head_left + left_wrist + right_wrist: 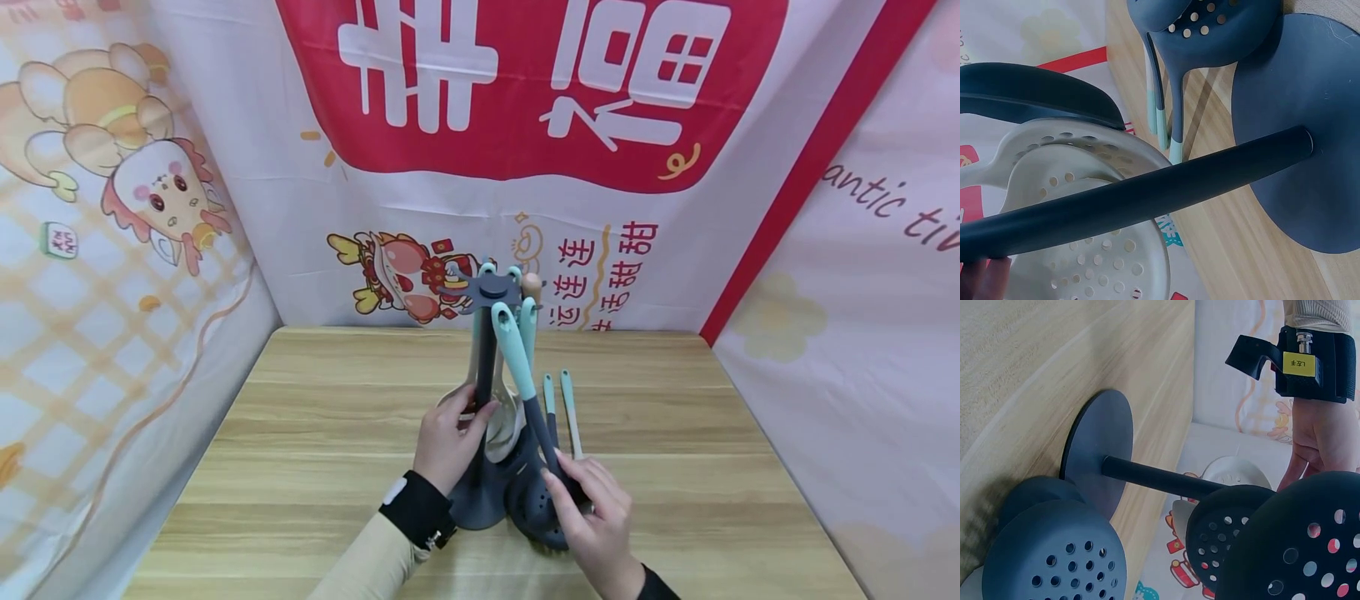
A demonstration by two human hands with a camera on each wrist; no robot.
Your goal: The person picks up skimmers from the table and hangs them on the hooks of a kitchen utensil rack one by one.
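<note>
My left hand [444, 442] grips the dark pole [485, 358] of an upright utensil stand, with a round base [478, 510] and a hooked top [491, 287]. In my right hand [600, 517] is a dark skimmer with a mint handle [513, 346], pinched low on its shaft; the handle end points up by the hooks. Its perforated head [1304, 544] looms large in the right wrist view. Behind it hangs a smaller dark perforated head [1219, 531]. Pale grey perforated utensils [1097, 256] hang on the far side of the pole.
Beside the base lies a dark perforated skimmer [534, 510], partly under other utensils. Two mint-tipped handles [567, 392] stretch toward the back of the wooden table [330, 417]. A wooden knob [530, 286] shows by the hooks. Printed cloth [247, 125] encloses the table's back and sides.
</note>
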